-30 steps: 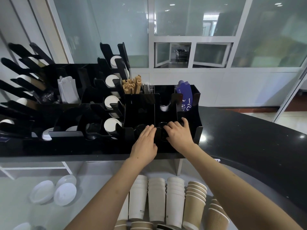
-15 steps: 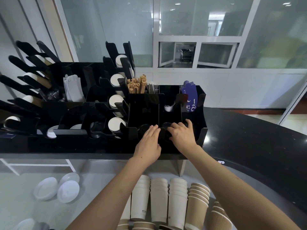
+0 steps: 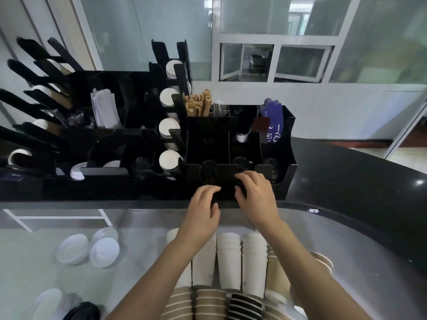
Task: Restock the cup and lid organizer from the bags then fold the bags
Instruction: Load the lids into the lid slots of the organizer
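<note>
The black cup and lid organizer [image 3: 286, 125] stands on the black counter [image 3: 346, 181]. Black lids [image 3: 209, 173] sit in its front slots, and white cups [image 3: 168, 159] lie in the tilted racks to the left. My left hand [image 3: 203, 211] and my right hand [image 3: 256, 197] are at the organizer's front edge. Their fingers curl around a dark stack of black lids [image 3: 227, 195] between them, which is hard to make out against the black front. No bag is in view.
On the lower steel counter are stacks of white cups [image 3: 228, 257] and ribbed brown cups [image 3: 208, 303]. Loose white lids [image 3: 104, 251] and a black lid [image 3: 80, 311] lie to the left. Wooden stirrers [image 3: 198, 105] and a purple packet [image 3: 273, 121] stand in the back compartments.
Both hands have drawn back from the front slots toward the organizer's near edge, with the fingers more curled. The camera has moved slightly closer.
</note>
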### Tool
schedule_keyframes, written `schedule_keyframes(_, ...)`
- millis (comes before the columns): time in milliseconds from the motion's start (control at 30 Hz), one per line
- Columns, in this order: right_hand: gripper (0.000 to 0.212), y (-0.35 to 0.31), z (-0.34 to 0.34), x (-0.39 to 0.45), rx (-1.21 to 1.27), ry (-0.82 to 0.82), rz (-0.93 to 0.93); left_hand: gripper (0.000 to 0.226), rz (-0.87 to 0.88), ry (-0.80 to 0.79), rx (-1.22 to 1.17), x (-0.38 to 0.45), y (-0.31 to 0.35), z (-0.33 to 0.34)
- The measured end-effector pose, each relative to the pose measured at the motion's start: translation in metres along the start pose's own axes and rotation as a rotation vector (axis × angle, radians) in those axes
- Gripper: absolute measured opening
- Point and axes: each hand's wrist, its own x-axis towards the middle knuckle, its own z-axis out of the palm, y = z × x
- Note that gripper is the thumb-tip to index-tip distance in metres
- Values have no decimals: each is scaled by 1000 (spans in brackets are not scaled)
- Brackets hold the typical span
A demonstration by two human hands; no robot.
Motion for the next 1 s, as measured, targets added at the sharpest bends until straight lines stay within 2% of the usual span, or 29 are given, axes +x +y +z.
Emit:
schedule_keyframes(267,24,-134,57,-82,193,-124,30,34,-175,-4,-20,-111,-100,-62)
schedule_keyframes(533,28,-274,132,-141,328,-360,147,31,-409,99,-2,-207,-226,-143)
schedule_keyframes(633,29,-309,161,-161,342,-415,150,30,-490,69,-2,-241,-266,-166)
schedule_keyframes(800,30,-347,196,-196,380,-576,363,25,-553,-9,9,-280,-310,-184)
schedule_keyframes(900,31,-359,207,-210,374,-704,519,19,-584,-97,42,-293,-321,-186)
schedule_keyframes(1000,34,-365,215,-221,360,-762,641,21,-592,-152,44,-299,-325,-184)
